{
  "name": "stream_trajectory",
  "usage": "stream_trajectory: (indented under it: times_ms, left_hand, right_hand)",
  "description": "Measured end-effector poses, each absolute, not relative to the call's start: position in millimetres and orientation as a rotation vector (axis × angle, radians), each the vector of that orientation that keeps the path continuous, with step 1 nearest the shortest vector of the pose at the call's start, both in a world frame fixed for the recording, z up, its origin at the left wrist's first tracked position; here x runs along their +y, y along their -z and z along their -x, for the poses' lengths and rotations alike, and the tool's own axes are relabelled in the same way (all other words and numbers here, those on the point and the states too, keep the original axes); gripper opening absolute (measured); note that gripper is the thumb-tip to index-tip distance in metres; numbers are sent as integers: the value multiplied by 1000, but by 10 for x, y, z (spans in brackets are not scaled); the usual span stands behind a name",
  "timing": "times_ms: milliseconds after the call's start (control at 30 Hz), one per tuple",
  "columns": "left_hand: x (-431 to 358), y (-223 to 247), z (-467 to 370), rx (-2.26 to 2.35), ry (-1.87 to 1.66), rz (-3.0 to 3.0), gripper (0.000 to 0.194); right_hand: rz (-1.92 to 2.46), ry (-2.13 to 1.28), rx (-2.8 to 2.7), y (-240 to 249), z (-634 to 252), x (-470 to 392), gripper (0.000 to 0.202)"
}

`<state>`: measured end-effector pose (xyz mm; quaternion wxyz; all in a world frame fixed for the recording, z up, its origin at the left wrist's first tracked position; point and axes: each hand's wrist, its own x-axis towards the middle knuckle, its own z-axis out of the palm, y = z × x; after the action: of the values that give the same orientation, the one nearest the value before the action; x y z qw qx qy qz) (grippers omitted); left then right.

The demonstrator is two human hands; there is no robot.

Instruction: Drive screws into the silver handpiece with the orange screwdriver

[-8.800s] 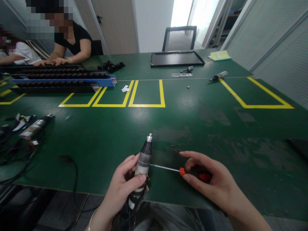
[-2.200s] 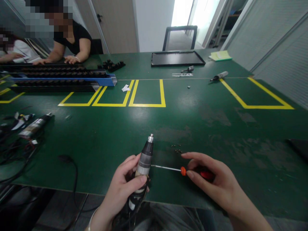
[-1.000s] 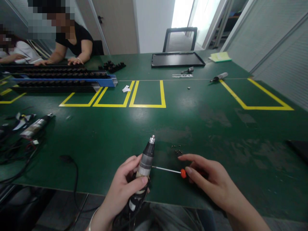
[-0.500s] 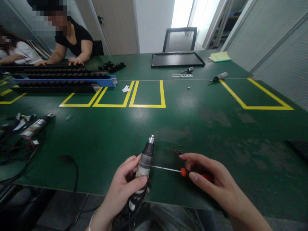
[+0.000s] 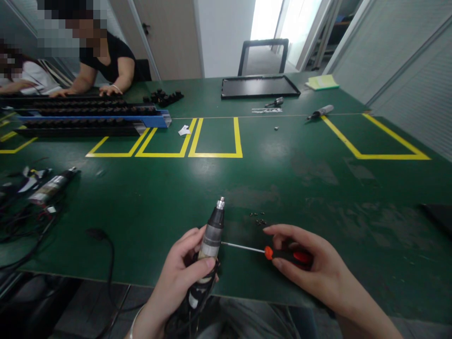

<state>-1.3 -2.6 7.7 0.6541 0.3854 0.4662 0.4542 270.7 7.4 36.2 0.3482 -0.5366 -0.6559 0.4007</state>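
Note:
My left hand (image 5: 183, 273) is wrapped round the silver-and-black body of an electric screwdriver (image 5: 212, 235), its metal nose tilted up and away from me. In my right hand (image 5: 314, 263) is a screwdriver (image 5: 289, 256) with a black and red handle, held between thumb and fingers. Its thin shaft points left, and the tip meets the side of the electric screwdriver near the grey collar. Several small screws (image 5: 260, 221) lie on the green table (image 5: 151, 197) just beyond my right fingertips. The lower end of the electric screwdriver is partly hidden by my left hand and a cable.
At the left lies another electric screwdriver (image 5: 52, 186) among cables. Blue and black rails (image 5: 162, 118) stretch along the far left, where a co-worker's hands (image 5: 110, 89) rest. A black tray (image 5: 261, 88), a grey tool (image 5: 322, 112) and a notepad (image 5: 323, 82) are farther back.
My right thumb has shifted down along the screwdriver handle, which shows more of its red patch. The electric screwdriver stays nearly in place.

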Motion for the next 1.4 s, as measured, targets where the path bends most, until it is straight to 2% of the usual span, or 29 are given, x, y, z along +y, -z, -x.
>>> stream_trajectory:
  times_ms: [233,400,667,933,1200,1400]
  left_hand:
    - [-11,-90,22,1052,-1008,-913,38]
    - [-15,-84,26,1063,-1003,-920,39]
    - [-13,-66,17,1040,-1009,-918,40]
    - [-18,-81,27,1046,-994,-920,40]
    - [-23,-81,21,1033,-1009,-908,39]
    - [-23,-79,20,1038,-1014,-903,39]
  right_hand:
    - [1357,-1174,-1691,-338,-2715,88,30]
    - [1442,-1042,-1716,-322,-2706,89,26]
    - [1330,-1074,-1680,-334,-2692,79,34]
    - [1371,-1218,-1695,-341,-2718,85,31]
    - [1356,-947,-1759,-347,-2711,65,31]
    - [1347,-939,-1796,-355,-2718,70,31]
